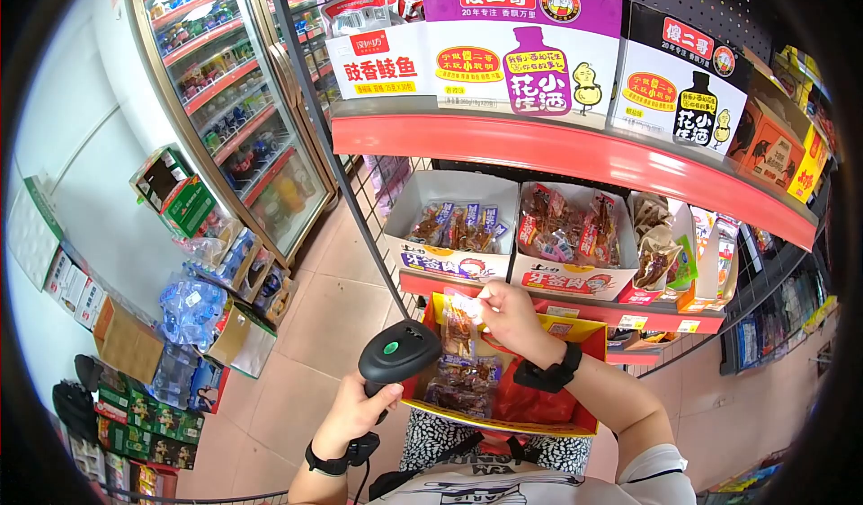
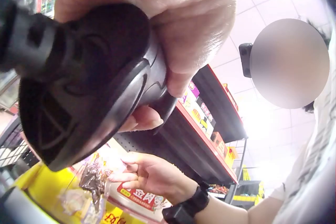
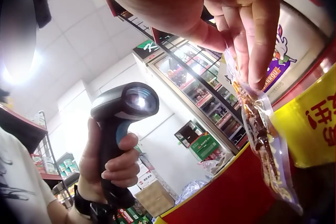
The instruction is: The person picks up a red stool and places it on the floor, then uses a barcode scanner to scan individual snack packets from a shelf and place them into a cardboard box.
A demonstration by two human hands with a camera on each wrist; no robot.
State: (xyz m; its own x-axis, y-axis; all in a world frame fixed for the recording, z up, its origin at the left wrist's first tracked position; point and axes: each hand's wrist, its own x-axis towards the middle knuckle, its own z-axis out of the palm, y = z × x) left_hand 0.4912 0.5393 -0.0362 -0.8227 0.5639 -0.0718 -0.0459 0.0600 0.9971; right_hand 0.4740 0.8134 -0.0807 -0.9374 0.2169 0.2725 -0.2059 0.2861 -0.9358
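Observation:
My left hand (image 1: 353,408) grips the handle of a black barcode scanner (image 1: 401,354), its thumb and fingers wrapped round it. In the right wrist view the scanner's lit window faces the camera. My right hand (image 1: 514,318) pinches the top of a clear snack packet (image 3: 260,134) with brown pieces inside, which hangs down from the fingertips. Beneath it is a yellow and red box (image 1: 584,332) with several more snack packets (image 1: 463,386) and a red bag (image 1: 532,399) in it.
Two white snack boxes (image 1: 449,184) with packets stand on the shelf just ahead. Above them runs a shelf with a red edge (image 1: 539,150), bearing large cartons (image 1: 521,74). At left are a glass-door fridge (image 1: 225,92) and stacked bottles and cartons (image 1: 193,312) on the floor.

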